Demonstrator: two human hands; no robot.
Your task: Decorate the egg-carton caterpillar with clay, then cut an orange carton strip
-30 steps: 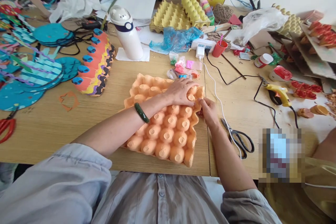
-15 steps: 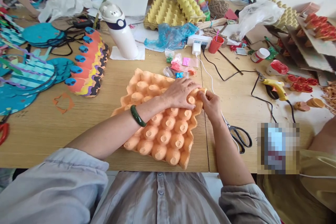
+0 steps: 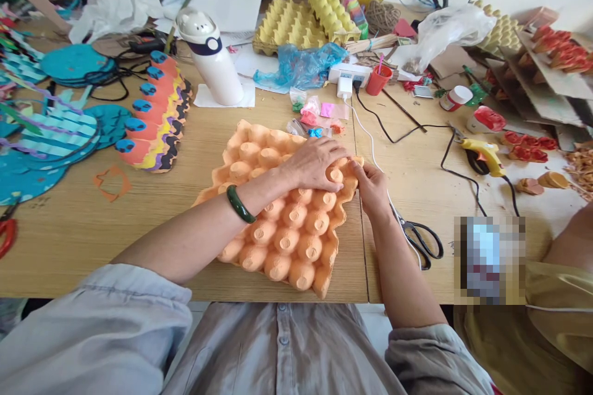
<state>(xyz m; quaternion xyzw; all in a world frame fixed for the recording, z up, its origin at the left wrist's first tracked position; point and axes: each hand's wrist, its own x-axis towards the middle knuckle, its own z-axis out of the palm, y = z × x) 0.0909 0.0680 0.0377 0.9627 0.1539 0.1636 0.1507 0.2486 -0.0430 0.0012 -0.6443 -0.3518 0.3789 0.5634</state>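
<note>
An orange egg tray [image 3: 278, 222] lies bumps-up on the wooden table in front of me. My left hand [image 3: 317, 163], with a green bangle on its wrist, presses flat on the tray's far right corner, fingers spread over the bumps. My right hand [image 3: 373, 188] pinches the tray's right edge beside that corner, fingers closed on the cardboard rim.
Black-handled scissors [image 3: 419, 237] and a white cable [image 3: 370, 142] lie just right of the tray. A yellow glue gun [image 3: 484, 154], a white bottle [image 3: 208, 58], yellow egg trays [image 3: 296, 21] and teal and orange paper crafts [image 3: 152, 111] surround it. Another person sits at the lower right.
The tray has turned slightly, its right corner drawn nearer me. My right hand moved up along the tray's right edge to the corner beside my left hand.
</note>
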